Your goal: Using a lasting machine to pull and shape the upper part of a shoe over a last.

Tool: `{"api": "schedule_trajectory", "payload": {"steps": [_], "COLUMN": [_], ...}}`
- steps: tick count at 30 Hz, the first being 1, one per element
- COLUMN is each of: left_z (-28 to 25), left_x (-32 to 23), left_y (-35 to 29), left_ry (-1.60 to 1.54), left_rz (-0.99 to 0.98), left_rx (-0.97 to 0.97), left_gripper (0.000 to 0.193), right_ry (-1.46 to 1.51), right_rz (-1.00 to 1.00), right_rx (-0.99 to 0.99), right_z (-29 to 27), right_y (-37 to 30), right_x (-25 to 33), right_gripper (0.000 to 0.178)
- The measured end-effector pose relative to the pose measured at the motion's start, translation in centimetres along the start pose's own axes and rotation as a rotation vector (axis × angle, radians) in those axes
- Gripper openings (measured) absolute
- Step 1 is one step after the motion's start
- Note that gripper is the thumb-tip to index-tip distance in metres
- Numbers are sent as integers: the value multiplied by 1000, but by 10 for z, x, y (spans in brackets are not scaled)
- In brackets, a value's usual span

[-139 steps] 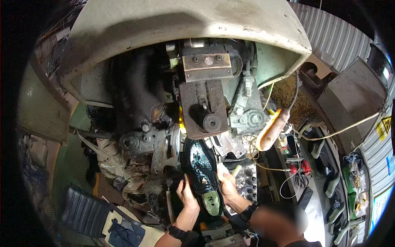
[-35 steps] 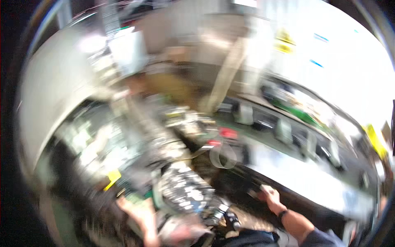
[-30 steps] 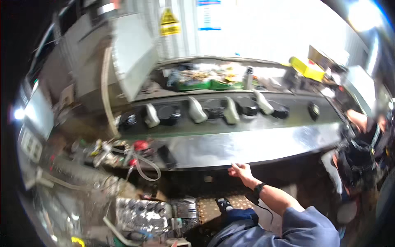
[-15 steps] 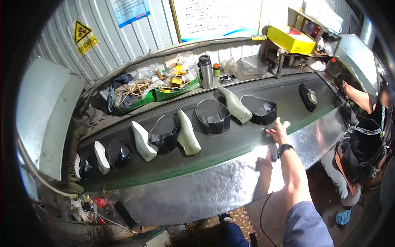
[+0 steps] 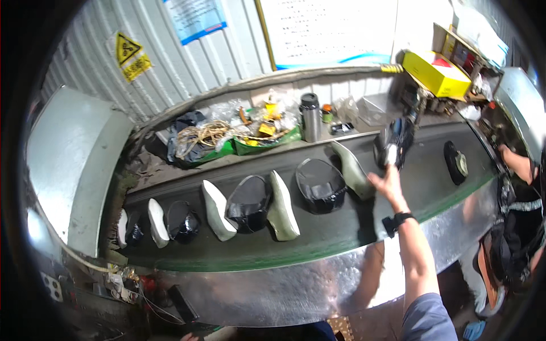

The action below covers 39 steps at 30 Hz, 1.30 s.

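My right hand [image 5: 391, 186], empty half a second ago, is now gripping the black shoe upper [image 5: 402, 139] and holding it up off the conveyor belt [image 5: 421, 176] (so it is no longer lying beside the pale shoe last [image 5: 350, 170]).

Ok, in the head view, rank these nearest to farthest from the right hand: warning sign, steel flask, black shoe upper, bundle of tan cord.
1. Black shoe upper: in the right hand.
2. Steel flask: upright, left of the hand.
3. Bundle of tan cord: farther left.
4. Warning sign: farthest left, higher up.
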<state>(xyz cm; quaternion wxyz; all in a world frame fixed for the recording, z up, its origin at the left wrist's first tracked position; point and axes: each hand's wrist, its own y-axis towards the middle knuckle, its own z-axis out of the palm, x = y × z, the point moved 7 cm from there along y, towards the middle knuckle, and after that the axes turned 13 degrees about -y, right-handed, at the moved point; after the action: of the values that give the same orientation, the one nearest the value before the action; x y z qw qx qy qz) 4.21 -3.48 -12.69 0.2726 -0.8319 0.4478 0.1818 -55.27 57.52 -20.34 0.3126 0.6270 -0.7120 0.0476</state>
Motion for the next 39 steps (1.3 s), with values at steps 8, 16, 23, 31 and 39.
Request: {"api": "schedule_trajectory", "payload": {"steps": [8, 16, 23, 31, 39], "left_z": [43, 103, 283, 228, 257], "left_x": [-76, -76, -189, -166, -159], "left_y": [28, 57, 85, 64, 80], "left_ry": [-199, -618, -1695, -1670, -1185], "left_rz": [389, 400, -515, -443, -425], "left_rx": [-24, 183, 931, 995, 394], "left_gripper": [38, 30, 80, 90, 126], "right_ry": [-370, -607, -301, 800, 1613], "right_rz": [-185, -191, -97, 691, 1017], "right_rx": [206, 360, 394, 193, 408], "right_z": [41, -88, -147, -231, -107], "right_y": [-67, -223, -372, -439, -478], "right_x": [18, 43, 185, 135, 31], "right_gripper": [74, 80, 90, 26, 47]}}
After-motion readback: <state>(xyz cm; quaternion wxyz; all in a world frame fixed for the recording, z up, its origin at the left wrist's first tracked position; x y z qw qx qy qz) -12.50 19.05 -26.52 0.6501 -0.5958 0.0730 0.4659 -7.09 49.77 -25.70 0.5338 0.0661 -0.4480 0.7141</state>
